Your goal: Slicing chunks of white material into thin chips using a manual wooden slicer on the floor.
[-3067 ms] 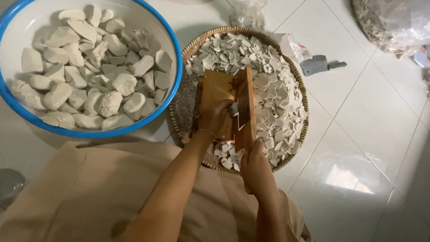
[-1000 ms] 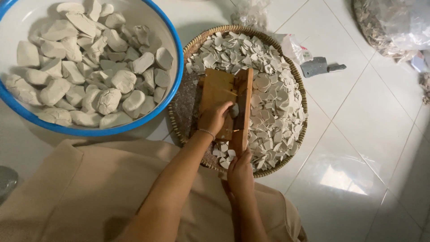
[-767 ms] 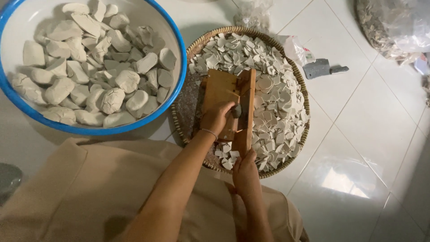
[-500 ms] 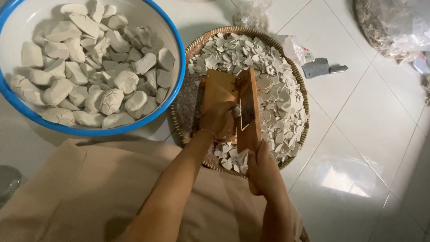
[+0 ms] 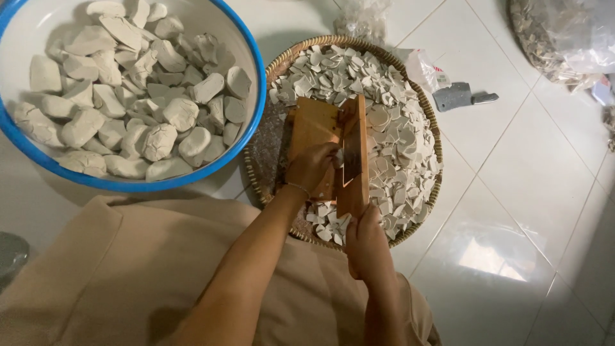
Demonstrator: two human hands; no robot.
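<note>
I see my left hand (image 5: 312, 168) closed around a small pale lump, pressing it against the blade of the wooden slicing board (image 5: 330, 150) that lies across the round woven basket tray (image 5: 423, 102). My right hand (image 5: 367, 247) grips the near end of the board's hinged cutting arm, fingers wrapped round the wood. The lump looks chalky and brittle, light for its bulk, likely to crumble if pinched hard, so I judge it best held by its broad sides, fingers well back from the blade. Pale flat chips (image 5: 397, 147) fill the tray on the far and right sides of the board. Left of the tray, touching its rim, stands the blue-rimmed white basin (image 5: 253, 122) heaped with whole grey-white lumps (image 5: 138, 96). Beyond the tray on the white tiled floor (image 5: 512, 192) lies a small grey cleaver (image 5: 456, 97); nothing blocks the board.
</note>
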